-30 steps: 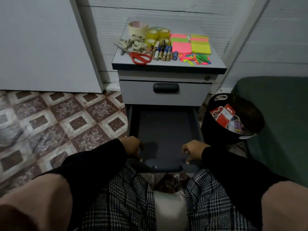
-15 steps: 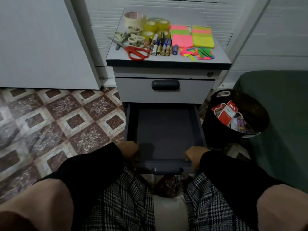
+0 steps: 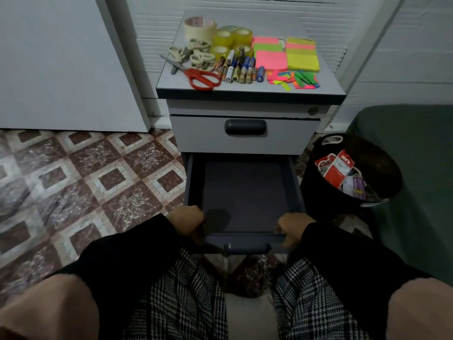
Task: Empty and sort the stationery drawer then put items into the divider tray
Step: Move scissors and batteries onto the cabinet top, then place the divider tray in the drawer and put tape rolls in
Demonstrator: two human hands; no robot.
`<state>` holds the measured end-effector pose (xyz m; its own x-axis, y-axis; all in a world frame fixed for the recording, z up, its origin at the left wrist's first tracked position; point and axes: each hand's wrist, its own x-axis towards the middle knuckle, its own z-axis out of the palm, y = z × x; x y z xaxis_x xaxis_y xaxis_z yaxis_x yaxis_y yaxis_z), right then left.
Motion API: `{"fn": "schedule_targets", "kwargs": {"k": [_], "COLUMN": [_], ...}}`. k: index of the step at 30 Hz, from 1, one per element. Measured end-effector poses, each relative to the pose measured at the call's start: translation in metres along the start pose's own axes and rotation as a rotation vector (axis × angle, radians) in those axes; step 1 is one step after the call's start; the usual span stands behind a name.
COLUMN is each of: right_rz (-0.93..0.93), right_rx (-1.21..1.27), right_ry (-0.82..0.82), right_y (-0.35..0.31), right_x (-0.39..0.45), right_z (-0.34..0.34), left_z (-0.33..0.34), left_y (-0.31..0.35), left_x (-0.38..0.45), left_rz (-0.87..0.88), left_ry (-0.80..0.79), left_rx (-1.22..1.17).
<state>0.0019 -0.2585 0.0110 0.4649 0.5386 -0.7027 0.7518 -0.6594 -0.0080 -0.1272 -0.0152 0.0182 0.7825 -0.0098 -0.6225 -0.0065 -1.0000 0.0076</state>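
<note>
The lower drawer (image 3: pixel 245 192) of a small grey cabinet (image 3: pixel 245 136) stands pulled out, with nothing inside it. My left hand (image 3: pixel 187 223) grips the drawer's front left corner and my right hand (image 3: pixel 291 229) grips its front right corner. On the cabinet top lie sorted groups: tape rolls (image 3: pixel 226 36), scissors with red handles (image 3: pixel 202 77), pale scissors (image 3: pixel 196 55), several batteries (image 3: pixel 239 68), neon sticky-note pads (image 3: pixel 285 54) and small coloured tabs (image 3: pixel 293 79). No divider tray is in view.
A black bin (image 3: pixel 353 175) holding red packaging stands on the floor right of the drawer. A dark green seat (image 3: pixel 416 192) is at the far right. Patterned floor tiles (image 3: pixel 85 180) spread to the left. My knees in checked trousers (image 3: pixel 186 298) sit just before the drawer.
The view has shifted, so the cabinet sits higher and closer in frame. Both hands have stayed on the drawer's front corners, and the drawer appears slightly less far out.
</note>
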Motion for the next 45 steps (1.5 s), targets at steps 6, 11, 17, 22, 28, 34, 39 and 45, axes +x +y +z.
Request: {"fn": "schedule_targets", "kwargs": {"k": [6, 11, 17, 22, 28, 34, 39, 45], "right_rz": [0.031, 0.146, 0.273, 0.263, 0.254, 0.245, 0.239, 0.005], "right_rx": [0.020, 0.109, 0.230, 0.423, 0.523, 0.482, 0.715, 2.275], "right_ry": [0.193, 0.411, 0.484, 0.572, 0.445, 0.290, 0.337, 0.330], "right_y": [0.008, 0.012, 0.021, 0.030, 0.034, 0.045, 0.037, -0.001], "right_x": [0.007, 0.014, 0.036, 0.051, 0.069, 0.082, 0.082, 0.067], "right_z": [-0.006, -0.013, -0.021, -0.028, -0.046, -0.073, -0.090, -0.142], "left_z": [-0.002, -0.002, -0.007, -0.010, -0.026, -0.040, -0.051, -0.048], "left_y": [-0.013, -0.024, -0.033, -0.047, -0.064, -0.073, -0.067, -0.066], "left_x": [0.007, 0.016, 0.033, 0.051, 0.071, 0.085, 0.087, 0.087], "left_rz": [-0.040, -0.149, -0.396, -0.391, -0.398, -0.384, -0.404, -0.423], "left_ry": [0.153, 0.350, 0.406, 0.502, 0.461, 0.391, 0.545, 0.638], "left_rx": [0.019, -0.064, -0.132, -0.407, -0.739, -0.948, -1.654, -2.241]}}
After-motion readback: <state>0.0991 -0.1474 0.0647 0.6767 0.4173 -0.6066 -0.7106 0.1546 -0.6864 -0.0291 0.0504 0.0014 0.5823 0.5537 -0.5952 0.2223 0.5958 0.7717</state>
